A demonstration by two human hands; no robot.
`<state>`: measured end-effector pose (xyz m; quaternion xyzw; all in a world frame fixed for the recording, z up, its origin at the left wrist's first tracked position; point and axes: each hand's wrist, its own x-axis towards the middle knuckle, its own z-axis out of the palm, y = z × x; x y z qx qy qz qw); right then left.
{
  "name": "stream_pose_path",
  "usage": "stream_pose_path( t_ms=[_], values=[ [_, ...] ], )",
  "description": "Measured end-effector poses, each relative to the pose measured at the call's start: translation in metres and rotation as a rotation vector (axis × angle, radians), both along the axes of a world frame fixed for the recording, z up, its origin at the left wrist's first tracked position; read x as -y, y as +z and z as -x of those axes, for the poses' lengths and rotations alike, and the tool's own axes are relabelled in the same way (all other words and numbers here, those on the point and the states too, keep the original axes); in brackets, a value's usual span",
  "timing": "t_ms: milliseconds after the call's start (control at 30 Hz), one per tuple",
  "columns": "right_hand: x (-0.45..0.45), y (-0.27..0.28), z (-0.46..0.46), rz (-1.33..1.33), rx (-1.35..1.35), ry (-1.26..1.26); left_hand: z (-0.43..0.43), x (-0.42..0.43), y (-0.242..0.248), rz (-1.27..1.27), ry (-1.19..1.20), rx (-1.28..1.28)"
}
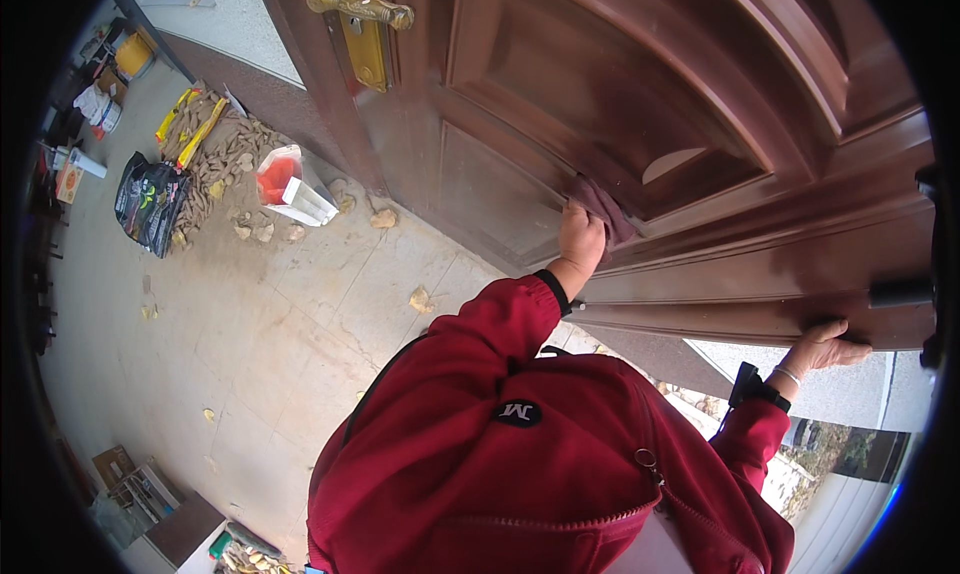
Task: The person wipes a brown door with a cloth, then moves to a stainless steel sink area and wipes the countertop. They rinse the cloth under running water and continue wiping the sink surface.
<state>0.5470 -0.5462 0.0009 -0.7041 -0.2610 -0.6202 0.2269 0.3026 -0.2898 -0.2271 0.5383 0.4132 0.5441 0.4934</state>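
Observation:
My left hand [580, 238] presses a bunched maroon cloth [602, 208] against a brown panelled door [517, 176]. The cloth lies near the edge of a moulded panel, and part of it is hidden behind my fingers. Farther right, my right hand [823, 347] rests on the lower brown edge of the door or its frame [750, 311]; its thumb is apart from the fingers, and I see nothing held in it. A brass lever handle [364, 8] with a keyhole plate sits at the upper left of the door.
Left of the door, a pile of sweet potatoes [232, 150] lies beside a black printed bag [152, 203] and a white-and-red carton [300, 195]. Dry leaves [421, 299] dot the tiled floor. A dark cylindrical bar [900, 293] juts in at right. Boxes [139, 484] stand lower left.

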Motion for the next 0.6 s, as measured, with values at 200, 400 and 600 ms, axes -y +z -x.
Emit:
stream_pose_path(
  t_ms=[200, 400, 600],
  values=[
    [0.000, 0.000, 0.004, 0.030, 0.031, 0.069, 0.090, -0.141, 0.014, 0.070, 0.333, 0.199],
    [-0.004, -0.001, 0.007, 0.008, 0.049, 0.103, 0.052, -0.100, 0.038, 0.108, 0.341, 0.140],
    [-0.002, -0.004, 0.007, 0.005, 0.036, 0.110, -0.072, 0.074, -0.002, 0.133, -0.275, 0.439]
  ],
)
